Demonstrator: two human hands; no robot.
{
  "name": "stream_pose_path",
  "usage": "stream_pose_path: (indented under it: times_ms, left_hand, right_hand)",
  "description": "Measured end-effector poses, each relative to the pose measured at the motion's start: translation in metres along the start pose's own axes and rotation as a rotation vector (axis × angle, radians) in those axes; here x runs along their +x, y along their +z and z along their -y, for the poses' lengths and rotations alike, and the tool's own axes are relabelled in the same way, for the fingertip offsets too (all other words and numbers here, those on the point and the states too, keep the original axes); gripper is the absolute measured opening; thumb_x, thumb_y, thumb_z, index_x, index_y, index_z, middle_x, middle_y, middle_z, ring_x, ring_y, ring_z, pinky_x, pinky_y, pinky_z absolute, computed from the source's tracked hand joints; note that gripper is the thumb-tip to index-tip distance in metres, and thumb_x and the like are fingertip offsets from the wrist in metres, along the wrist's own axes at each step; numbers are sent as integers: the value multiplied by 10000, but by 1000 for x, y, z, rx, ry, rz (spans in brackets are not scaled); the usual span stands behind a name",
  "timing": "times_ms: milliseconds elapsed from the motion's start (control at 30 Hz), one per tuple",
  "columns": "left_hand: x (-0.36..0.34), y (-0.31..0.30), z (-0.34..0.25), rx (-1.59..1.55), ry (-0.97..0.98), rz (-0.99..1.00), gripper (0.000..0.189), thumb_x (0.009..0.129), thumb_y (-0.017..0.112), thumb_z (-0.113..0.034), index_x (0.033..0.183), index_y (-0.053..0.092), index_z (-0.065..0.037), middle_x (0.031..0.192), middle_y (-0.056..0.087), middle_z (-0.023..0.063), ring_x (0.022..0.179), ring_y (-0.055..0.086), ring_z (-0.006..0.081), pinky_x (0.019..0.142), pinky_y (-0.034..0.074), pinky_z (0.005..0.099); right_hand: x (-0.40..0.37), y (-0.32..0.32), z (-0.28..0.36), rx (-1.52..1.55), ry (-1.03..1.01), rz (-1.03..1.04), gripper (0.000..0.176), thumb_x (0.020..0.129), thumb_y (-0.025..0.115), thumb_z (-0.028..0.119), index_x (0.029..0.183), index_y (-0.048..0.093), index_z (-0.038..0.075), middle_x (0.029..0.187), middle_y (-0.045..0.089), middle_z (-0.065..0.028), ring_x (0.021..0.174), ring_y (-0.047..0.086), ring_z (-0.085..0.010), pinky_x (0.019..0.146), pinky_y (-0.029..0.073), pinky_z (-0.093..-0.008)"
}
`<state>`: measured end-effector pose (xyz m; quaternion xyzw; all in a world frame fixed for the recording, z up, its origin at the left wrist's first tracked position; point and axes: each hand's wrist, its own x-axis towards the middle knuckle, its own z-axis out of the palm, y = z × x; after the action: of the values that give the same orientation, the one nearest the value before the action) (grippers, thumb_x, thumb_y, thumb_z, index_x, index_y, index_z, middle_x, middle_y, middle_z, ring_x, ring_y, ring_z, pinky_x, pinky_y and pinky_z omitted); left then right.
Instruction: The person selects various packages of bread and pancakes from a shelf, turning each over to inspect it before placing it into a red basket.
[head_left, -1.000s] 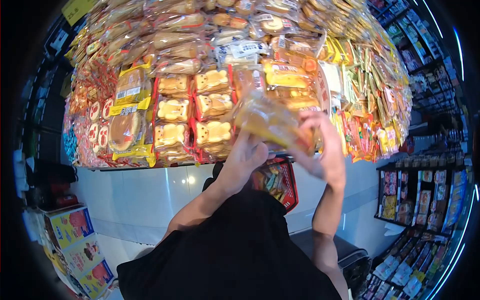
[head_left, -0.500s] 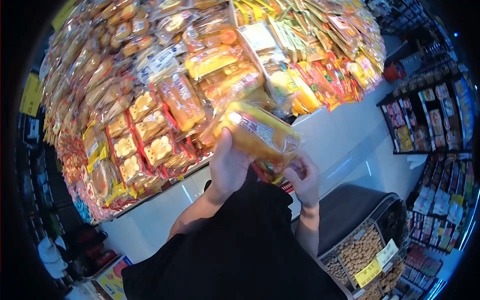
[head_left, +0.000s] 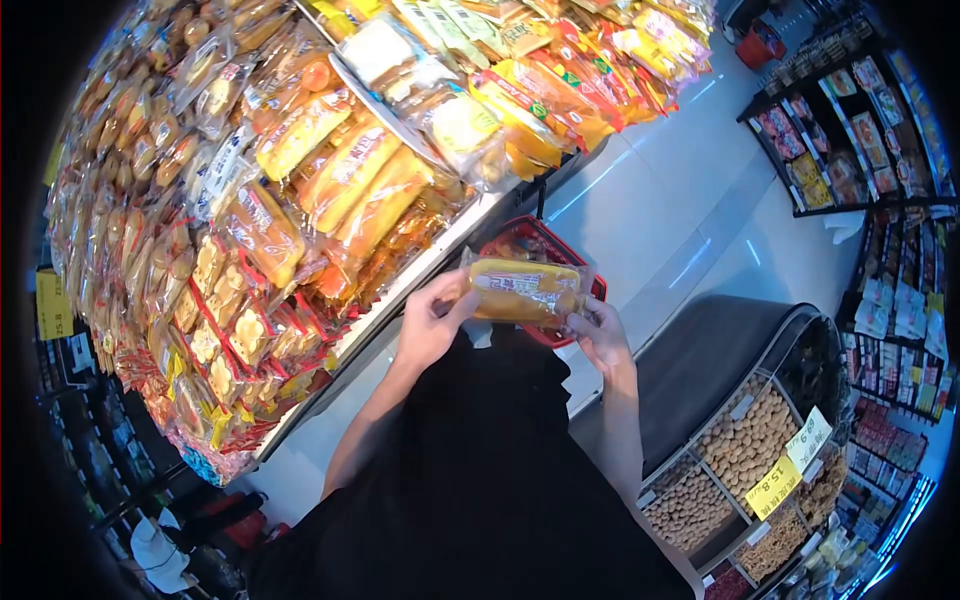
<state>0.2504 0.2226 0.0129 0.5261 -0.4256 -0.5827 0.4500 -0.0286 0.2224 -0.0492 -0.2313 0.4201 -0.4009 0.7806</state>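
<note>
A packaged bread loaf (head_left: 525, 287) in clear printed plastic is held level in front of my body. My left hand (head_left: 430, 325) pinches the left end of its wrapper between thumb and fingers. At the other end, my right hand (head_left: 603, 337) grips the lower right corner of the package. Beneath the loaf is a red shopping basket (head_left: 516, 226), partly covered by the package; something lies inside, but I cannot make out what. To the left, more wrapped bread loaves (head_left: 378, 195) lie on the edge of a display.
The display's white edge (head_left: 385, 312) runs diagonally beside my left arm. On the right stands a dark-sided bin with walnuts (head_left: 757, 430) and price cards (head_left: 776, 487). Shelves (head_left: 845, 150) of packaged goods line the far right, past the tiled floor (head_left: 650, 190).
The loaf has moved away from the display and down over the red basket, turning from tilted to level. My view has swung right, showing more of the basket and the walnut bin.
</note>
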Motion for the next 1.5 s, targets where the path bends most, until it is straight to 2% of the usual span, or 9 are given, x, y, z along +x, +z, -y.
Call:
stream_pose_path:
  times_ms: [200,367,533,600,700,800,867,1300,1500]
  left_hand:
    - [1,-37,79,1006,-210,245,371,862,668,-277,1126,646,-17,1027,678,186,969,661,316,849,510,389]
    - [-45,-115,165,902,-449,-37,315,868,629,-251,1075,650,-15,959,690,181,882,683,276,784,524,372]
    - [-146,-191,241,670,-940,-351,272,830,622,-260,915,693,-11,796,698,132,676,679,197,629,514,328]
    - [-181,-187,239,631,-1126,-407,295,811,659,-289,894,696,-8,807,703,109,730,680,197,653,513,336]
    - [-237,-203,272,849,-896,-172,333,840,644,-302,972,690,0,869,710,118,832,660,194,742,506,357]
    - [-271,-172,273,692,-626,-413,339,863,601,-291,1027,680,-5,955,705,150,891,661,202,772,501,350]
    - [-258,-134,238,624,-577,-544,252,858,589,-187,929,651,47,882,680,153,816,638,216,731,497,341]
    - [-246,-89,201,552,-698,-553,291,849,587,-232,960,660,27,932,678,169,876,644,251,762,498,358]
    - [-243,-80,216,497,-677,-598,310,845,585,-253,975,663,18,955,678,176,904,646,268,776,498,365]
  right_hand:
    - [37,-126,-98,168,253,-197,62,877,592,19,936,612,21,790,619,-36,676,566,-106,607,460,-249]
    - [55,-191,-193,152,412,-776,75,823,551,-41,858,590,13,706,608,-63,529,536,-118,435,404,-246]
    - [59,-209,-219,-7,475,-844,98,808,557,-28,826,568,68,687,592,-29,496,517,-110,420,382,-243]
    - [67,-209,-223,-97,449,-804,112,813,535,-46,791,531,63,686,590,-55,492,518,-130,410,377,-245]
    - [84,-192,-213,-176,433,-726,114,847,472,-43,841,510,64,685,582,-68,506,543,-144,397,387,-254]
    - [110,-194,-223,-409,458,-588,113,857,465,-1,930,540,44,744,623,-133,587,623,-246,448,465,-345]
    - [124,-179,-217,-1292,71,-502,152,837,514,59,971,567,12,832,653,-217,735,655,-375,608,514,-466]
    - [196,-137,-198,-1776,438,180,433,836,630,367,1082,625,11,1035,662,-243,1021,634,-386,892,505,-458]
    - [202,-129,-207,-1709,414,201,432,781,681,271,1115,597,11,1069,633,-280,1051,609,-398,900,495,-457]
